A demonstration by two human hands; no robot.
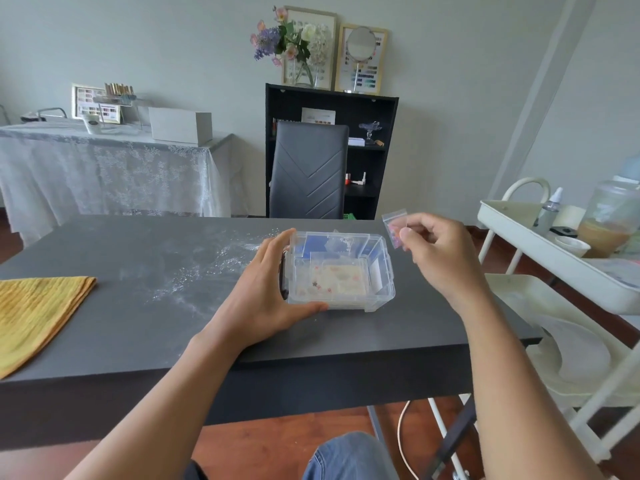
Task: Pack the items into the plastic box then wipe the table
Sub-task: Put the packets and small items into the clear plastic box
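My left hand (266,299) braces the open plastic box (341,271) on the counter (138,306), its long axis running left-right. My right hand (440,251) pinches a small bag (394,225) upright, beyond the box's right end.

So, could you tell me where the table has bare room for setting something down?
Bare patches: between the yellow cloth and the left hand, and along the near edge before the plastic box. White dust covers the far middle; around the box it is crowded.
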